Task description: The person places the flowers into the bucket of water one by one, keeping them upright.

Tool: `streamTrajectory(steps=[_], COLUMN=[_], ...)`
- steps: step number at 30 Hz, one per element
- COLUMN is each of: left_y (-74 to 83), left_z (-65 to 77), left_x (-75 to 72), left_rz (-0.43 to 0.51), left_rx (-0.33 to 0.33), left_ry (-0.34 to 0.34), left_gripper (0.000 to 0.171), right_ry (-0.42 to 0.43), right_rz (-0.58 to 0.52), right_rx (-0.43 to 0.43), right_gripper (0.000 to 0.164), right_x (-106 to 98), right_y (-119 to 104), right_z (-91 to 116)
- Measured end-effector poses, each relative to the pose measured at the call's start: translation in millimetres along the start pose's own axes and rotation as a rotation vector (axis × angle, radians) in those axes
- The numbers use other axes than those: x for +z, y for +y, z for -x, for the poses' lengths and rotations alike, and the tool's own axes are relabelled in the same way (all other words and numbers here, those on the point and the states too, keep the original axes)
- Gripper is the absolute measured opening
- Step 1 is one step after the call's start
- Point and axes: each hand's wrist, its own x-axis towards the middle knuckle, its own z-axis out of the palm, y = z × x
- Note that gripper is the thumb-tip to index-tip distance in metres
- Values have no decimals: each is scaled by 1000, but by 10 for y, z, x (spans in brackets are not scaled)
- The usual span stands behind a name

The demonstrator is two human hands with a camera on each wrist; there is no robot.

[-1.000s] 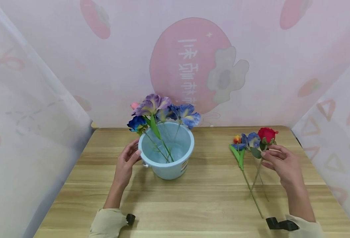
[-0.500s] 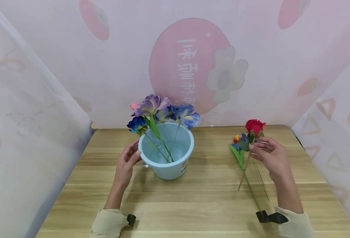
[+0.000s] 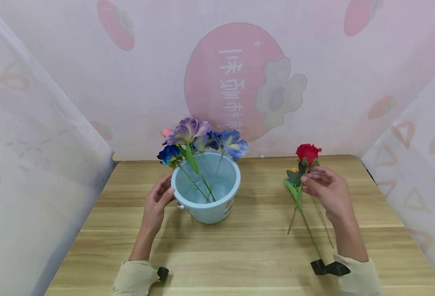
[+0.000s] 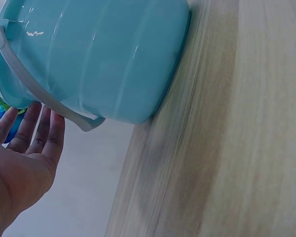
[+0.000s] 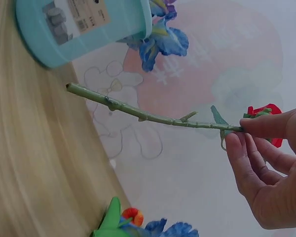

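Note:
A light blue bucket (image 3: 207,209) stands left of centre, holding several artificial flowers, among them a purple iris (image 3: 188,132). My left hand (image 3: 156,204) holds its left side, thumb at the rim and fingers against the outer wall under it. In the left wrist view these fingers touch the bucket near its pale handle (image 4: 44,94). My right hand (image 3: 328,192) pinches a red rose (image 3: 308,153) by the stem, just below the bloom, between thumb and fingers. The bare stem (image 5: 138,113) points away from the hand in the right wrist view, toward the bucket's side.
On the table at right lie a blue iris (image 5: 175,230) and a small orange-red flower (image 5: 133,215) with green leaves (image 3: 293,191), partly behind the rose and right hand. A printed cloth wall (image 3: 158,61) rises behind the wooden table (image 3: 262,246).
My right hand has carried the red rose up and to the left, off the other flowers. The left hand and the bucket have stayed in place.

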Motion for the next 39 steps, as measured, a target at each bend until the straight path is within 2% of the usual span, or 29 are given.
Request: streamTrajectory(steps=[8,14,21,34,39], left_y=[3,12,9,-6,-10], left_z=[-7,-1,10,13,11], left_x=[-20,-31,-33,-16,-7], left_rz=[-10,3,-5,-6,-4], left_rx=[1,3,-3,-12,-17], left_ry=[-1,5,6,0,2], left_gripper=[47,47,48,48,48], right_ry=[-39,-50,-62,-60,-70], right_rz=[-70,-59,-91,-148,-168], right_rx=[-54,-138,-188,-261,-249], right_gripper=[47,43,40,39,39], right_x=[289,539,774,1165,1308], right_y=[-338,-614,-873,-1054,-1083], right_z=[-102,-200,-320,-502,-555])
